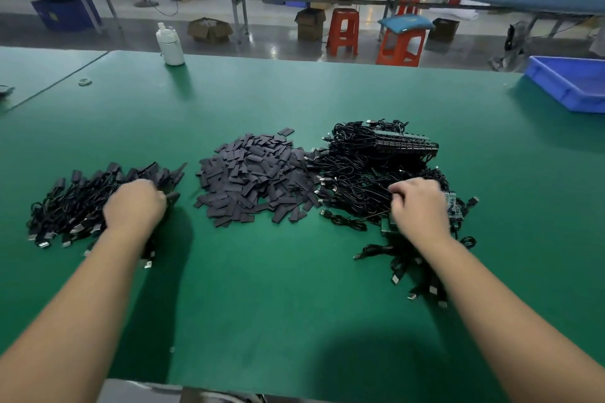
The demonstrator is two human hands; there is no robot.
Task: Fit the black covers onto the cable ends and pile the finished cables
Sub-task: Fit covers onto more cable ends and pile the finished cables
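A heap of flat black covers (252, 177) lies mid-table. To its left is a pile of cables with covers fitted (75, 203). My left hand (134, 203) is blurred and lies palm down on that pile's right edge, fingers bent over the cables; a covered end (173, 196) pokes out by the fingertips, and I cannot tell whether the hand holds it. On the right is a tangle of bare cables (357, 173) with small circuit boards (455, 206) on their ends. My right hand (419, 203) rests on this tangle, its curled fingers pinching a thin cable.
The green table (262, 304) carries a white bottle (170, 42) at the back left and a blue bin (569, 82) at the far right. A stack of circuit-board ends (406, 144) tops the right tangle. Orange stools (343, 29) and benches stand beyond.
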